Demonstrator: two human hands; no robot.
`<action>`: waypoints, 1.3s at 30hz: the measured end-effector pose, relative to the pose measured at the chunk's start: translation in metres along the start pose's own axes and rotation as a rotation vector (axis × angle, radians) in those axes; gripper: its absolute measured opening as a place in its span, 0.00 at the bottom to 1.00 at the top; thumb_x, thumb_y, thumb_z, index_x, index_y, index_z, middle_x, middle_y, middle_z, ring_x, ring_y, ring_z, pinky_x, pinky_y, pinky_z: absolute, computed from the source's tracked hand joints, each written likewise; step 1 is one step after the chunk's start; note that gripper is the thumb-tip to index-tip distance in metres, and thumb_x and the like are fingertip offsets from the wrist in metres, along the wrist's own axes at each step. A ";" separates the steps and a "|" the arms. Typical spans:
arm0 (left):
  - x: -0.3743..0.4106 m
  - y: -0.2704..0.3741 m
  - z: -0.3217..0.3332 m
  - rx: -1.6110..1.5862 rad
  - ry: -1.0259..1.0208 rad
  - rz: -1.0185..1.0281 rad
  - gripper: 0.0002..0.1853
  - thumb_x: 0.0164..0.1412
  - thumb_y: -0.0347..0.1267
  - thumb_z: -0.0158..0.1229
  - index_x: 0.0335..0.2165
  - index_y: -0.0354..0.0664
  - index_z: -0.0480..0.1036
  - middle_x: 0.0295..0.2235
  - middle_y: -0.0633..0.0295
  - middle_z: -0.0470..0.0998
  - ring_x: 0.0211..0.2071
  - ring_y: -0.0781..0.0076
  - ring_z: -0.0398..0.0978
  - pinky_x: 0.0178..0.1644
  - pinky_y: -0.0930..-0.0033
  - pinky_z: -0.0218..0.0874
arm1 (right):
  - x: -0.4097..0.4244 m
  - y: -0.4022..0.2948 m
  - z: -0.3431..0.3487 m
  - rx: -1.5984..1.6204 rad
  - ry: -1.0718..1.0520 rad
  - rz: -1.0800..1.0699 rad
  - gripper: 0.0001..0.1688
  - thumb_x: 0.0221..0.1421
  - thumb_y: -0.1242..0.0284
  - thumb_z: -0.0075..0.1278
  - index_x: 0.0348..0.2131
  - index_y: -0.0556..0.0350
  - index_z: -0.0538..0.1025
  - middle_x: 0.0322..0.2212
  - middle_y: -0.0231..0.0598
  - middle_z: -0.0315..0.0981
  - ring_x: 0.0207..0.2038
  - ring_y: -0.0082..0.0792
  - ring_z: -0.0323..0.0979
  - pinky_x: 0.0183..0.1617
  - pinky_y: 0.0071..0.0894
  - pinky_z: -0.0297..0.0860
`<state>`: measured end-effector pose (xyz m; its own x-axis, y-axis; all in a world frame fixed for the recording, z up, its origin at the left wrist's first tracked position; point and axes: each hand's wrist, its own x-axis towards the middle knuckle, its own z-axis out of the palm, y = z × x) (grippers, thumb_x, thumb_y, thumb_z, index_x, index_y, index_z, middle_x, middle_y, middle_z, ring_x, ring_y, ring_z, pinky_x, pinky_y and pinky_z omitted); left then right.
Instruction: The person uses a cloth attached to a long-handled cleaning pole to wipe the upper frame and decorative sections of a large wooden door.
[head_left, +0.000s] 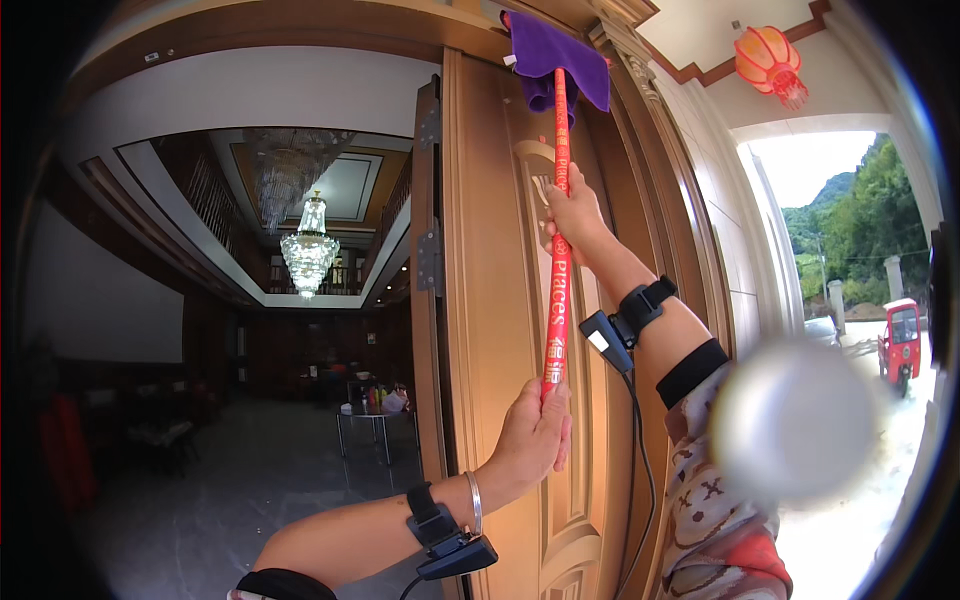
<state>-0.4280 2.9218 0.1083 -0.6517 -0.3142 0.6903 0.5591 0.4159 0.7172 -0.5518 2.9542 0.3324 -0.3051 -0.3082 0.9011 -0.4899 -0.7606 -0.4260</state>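
Both of my hands hold a long red pole (559, 292) that bears printed writing. My left hand (536, 431) is closed around its lower end, while my right hand (576, 210) grips it higher up. A purple cloth (559, 52) is draped over the head of the pole, against the top of a tall bronze-coloured door (487, 225) and its frame. The head under the cloth is mostly hidden; small red parts show at its ends. Black straps with small devices sit on both forearms, and a metal bangle is on the left wrist.
Left of the door, an opening shows a dark hall with a lit crystal chandelier (310, 255) and a table (375, 412) bearing several items. A red lantern (768, 60) hangs at the upper right. Outside stands a red three-wheeled vehicle (898, 341). A cable hangs below the right forearm.
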 end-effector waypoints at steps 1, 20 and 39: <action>-0.005 -0.010 0.001 -0.009 -0.005 -0.033 0.12 0.68 0.39 0.44 0.38 0.41 0.59 0.20 0.67 0.62 0.13 0.80 0.61 0.15 0.73 0.56 | -0.011 0.009 -0.003 -0.010 -0.004 0.009 0.42 0.62 0.71 0.40 0.66 0.36 0.37 0.18 0.29 0.58 0.13 0.20 0.59 0.13 0.27 0.66; 0.011 -0.158 0.058 0.066 0.162 -0.121 0.15 0.66 0.42 0.49 0.33 0.44 0.57 0.14 0.71 0.59 0.09 0.82 0.59 0.10 0.75 0.52 | -0.066 0.130 -0.076 0.043 -0.118 0.125 0.45 0.62 0.75 0.41 0.66 0.27 0.35 0.16 0.29 0.57 0.11 0.20 0.58 0.11 0.27 0.66; 0.191 -0.290 0.114 -0.085 0.184 0.024 0.19 0.66 0.47 0.48 0.29 0.45 0.58 0.13 0.73 0.59 0.08 0.83 0.58 0.09 0.76 0.50 | 0.032 0.227 -0.171 -0.171 -0.032 -0.061 0.46 0.55 0.80 0.41 0.66 0.33 0.43 0.23 0.37 0.68 0.10 0.24 0.61 0.11 0.30 0.66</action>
<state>-0.7727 2.8381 0.0217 -0.5376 -0.4587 0.7075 0.6199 0.3538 0.7004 -0.8123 2.8698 0.2510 -0.2460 -0.2842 0.9266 -0.6390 -0.6713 -0.3756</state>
